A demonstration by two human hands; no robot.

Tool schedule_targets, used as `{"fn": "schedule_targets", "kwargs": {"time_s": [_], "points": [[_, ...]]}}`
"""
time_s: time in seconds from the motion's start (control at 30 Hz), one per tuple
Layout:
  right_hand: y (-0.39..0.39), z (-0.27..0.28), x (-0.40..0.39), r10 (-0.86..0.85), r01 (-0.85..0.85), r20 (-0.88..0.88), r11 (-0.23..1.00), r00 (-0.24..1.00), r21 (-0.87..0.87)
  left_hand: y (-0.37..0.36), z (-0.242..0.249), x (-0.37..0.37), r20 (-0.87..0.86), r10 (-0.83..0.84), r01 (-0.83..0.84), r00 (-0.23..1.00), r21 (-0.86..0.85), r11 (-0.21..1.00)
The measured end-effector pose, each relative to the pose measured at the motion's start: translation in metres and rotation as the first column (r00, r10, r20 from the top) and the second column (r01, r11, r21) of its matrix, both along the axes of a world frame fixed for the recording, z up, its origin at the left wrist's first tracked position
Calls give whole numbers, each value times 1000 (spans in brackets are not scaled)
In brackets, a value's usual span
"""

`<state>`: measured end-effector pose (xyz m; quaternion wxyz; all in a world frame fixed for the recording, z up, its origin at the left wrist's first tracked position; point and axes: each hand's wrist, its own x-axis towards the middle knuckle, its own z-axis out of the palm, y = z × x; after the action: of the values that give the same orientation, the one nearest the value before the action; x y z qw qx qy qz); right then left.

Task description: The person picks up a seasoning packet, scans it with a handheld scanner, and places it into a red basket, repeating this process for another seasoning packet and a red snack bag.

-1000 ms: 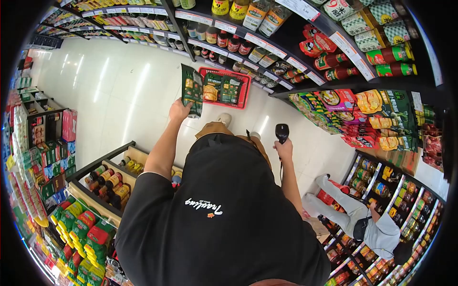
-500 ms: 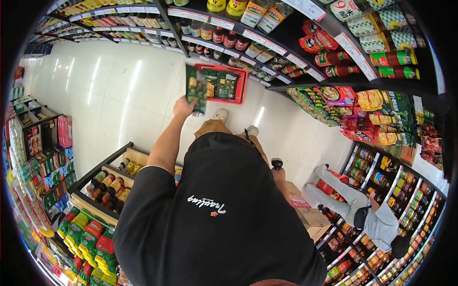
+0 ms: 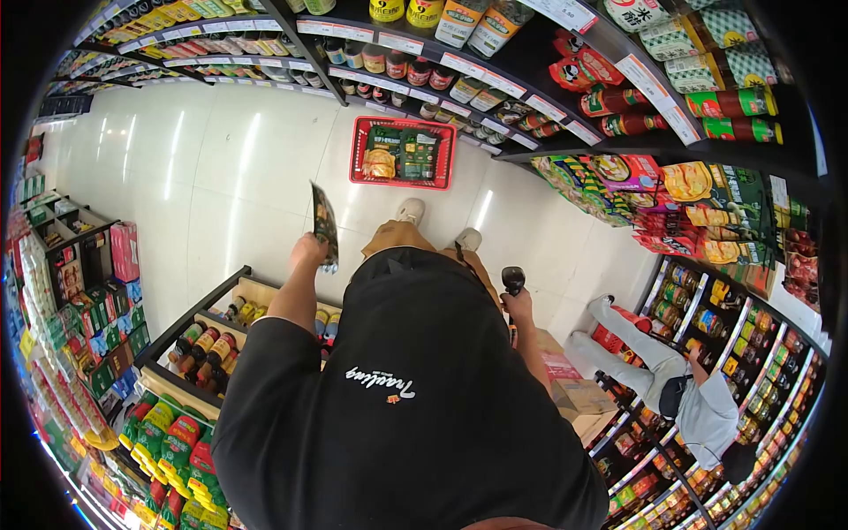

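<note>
Gripping a dark printed packet (image 3: 323, 221) in our left hand (image 3: 306, 251), we hold it nearly edge-on to our view, above the floor (image 3: 208, 208) and apart from the red basket (image 3: 357, 152). Our right hand (image 3: 518, 305) is closed around the handle of a black handheld device (image 3: 513, 280), which looks like a barcode scanner. To handle the packet well, in our judgement, we need a firm pinch near its edge without crumpling the film, our fingers off any printing we want to read, and its broad face turned flat towards us. The device is best held by the handle, its head free of our fingers.

In the basket lie two dark green packets: the left packet (image 3: 382, 155) shows a golden food picture, and the right packet (image 3: 419, 154) carries pale blocks of print too small to read. We cannot read the held packet's label at this angle. A bottle label (image 3: 640, 13) on the upper shelf shows a big "9" and "米醋", rice vinegar. White script on our black shirt (image 3: 380, 380) seems to say "Traveling", upside down to us. The shelf's price tags (image 3: 564, 12) are too blurred for certain figures. Another person (image 3: 707, 415) is beside the jar shelves (image 3: 751, 380).
</note>
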<state>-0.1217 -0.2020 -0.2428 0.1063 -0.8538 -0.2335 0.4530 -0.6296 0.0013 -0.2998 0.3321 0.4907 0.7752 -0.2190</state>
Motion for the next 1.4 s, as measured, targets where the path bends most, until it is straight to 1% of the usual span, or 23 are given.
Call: {"fn": "schedule_targets", "kwargs": {"time_s": [0.07,0.17,0.2,0.3,0.37,0.47,0.57,0.6,0.7,0.77,0.83,0.87,0.9,0.93,0.97,1.03,1.1,1.13,1.17,1.2,1.23,1.3,1.4], "points": [[-1,-2,5,-66,66,-41,998,997,-11,19,-13,17,64,-46,42,997,64,997],[-4,-2,8,-139,139,-74,990,988,-5,60,-6,58,155,-44,20,987,154,988],[-5,-1,9,-158,159,-80,987,984,1,71,-9,68,209,-72,22,975,233,972],[-9,-5,11,-145,147,-79,989,986,20,108,15,103,374,-109,-52,921,395,917],[-12,-8,8,-160,164,-92,986,983,39,129,28,116,470,-109,-129,876,445,886],[-20,-19,6,-134,136,-66,990,989,27,153,76,125,733,-109,-323,671,421,848],[-22,-17,0,-96,96,-27,995,995,15,160,74,120,905,70,-510,419,171,843],[-21,-14,-3,-85,85,-15,996,996,14,163,75,117,880,167,-528,445,107,842],[-24,-14,-6,-87,88,-15,996,996,25,156,59,86,734,510,-722,448,-38,691],[-22,-9,-9,-126,126,-11,991,992,52,134,19,44,664,556,-739,500,-8,674],[-21,-5,-14,-126,126,-1,991,992,49,91,-46,-9,557,528,-699,641,138,702],[-22,-5,-13,-103,102,10,994,995,34,63,-99,-48,442,493,-612,749,174,772],[-23,-8,-12,-78,78,21,997,997,21,31,-125,-73,380,488,-569,786,136,811],[-27,-13,-11,-32,29,76,999,997,35,3,-140,-86,357,593,-649,721,48,760],[-31,-18,-11,16,-22,132,999,991,46,-31,-193,-121,347,299,-340,889,61,939],[-34,-28,-9,57,-61,175,998,983,19,-41,-108,-74,152,590,-575,793,-136,807],[-33,-32,-6,46,-38,149,998,988,-58,-46,-66,-39,131,501,-488,856,-120,865],[-31,-32,-5,75,-72,169,997,983,-26,-53,-85,-36,179,451,-455,875,-16,890],[-31,-31,-3,103,-106,190,994,976,5,-59,-103,-37,176,377,-386,909,18,923],[-31,-31,-1,131,-141,213,989,968,35,-45,-77,-11,171,300,-313,938,50,949],[-26,-25,2,91,-94,147,996,985,12,-29,-58,10,164,221,-236,961,82,968],[-9,-6,9,-6,6,20,999,1000,-36,-4,-66,30,276,203,-246,939,131,960],[-6,-7,20,-147,150,-53,987,988,63,46,-41,69,325,112,-187,939,208,960]]}}
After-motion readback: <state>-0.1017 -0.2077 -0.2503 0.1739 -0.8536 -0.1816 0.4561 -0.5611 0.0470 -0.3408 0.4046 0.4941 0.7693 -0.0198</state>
